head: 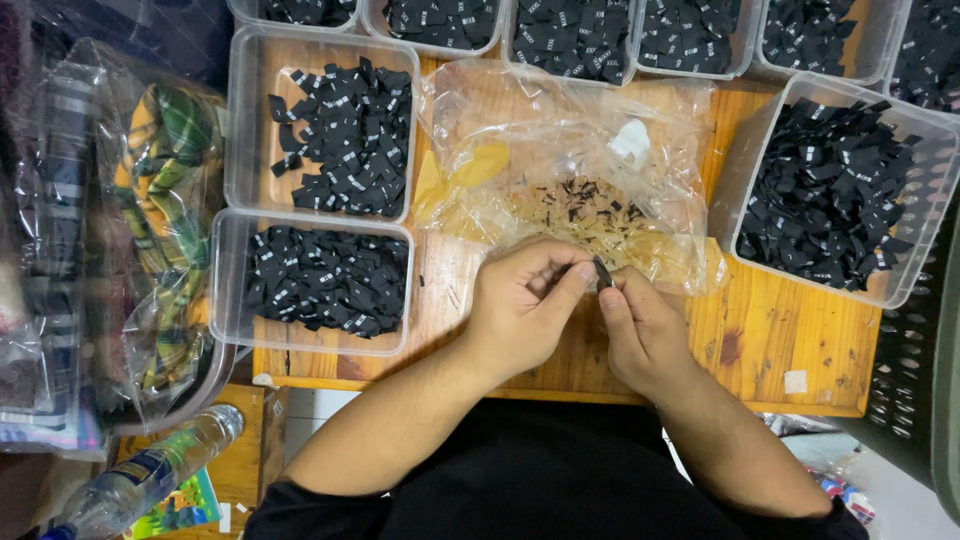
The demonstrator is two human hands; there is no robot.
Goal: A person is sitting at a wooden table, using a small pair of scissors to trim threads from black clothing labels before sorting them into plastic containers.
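Where hands [580, 305] pinch one black label [603, 272], label-filled clear tubs [238, 150] around.

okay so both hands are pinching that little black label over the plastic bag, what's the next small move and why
Probably drop the small black label, pinched between the left hand and right hand, into one of the clear bins. The nearest is the bin of black labels beside the left hand. The clear plastic bag behind the hands holds only scraps, while every bin holds stacked labels.
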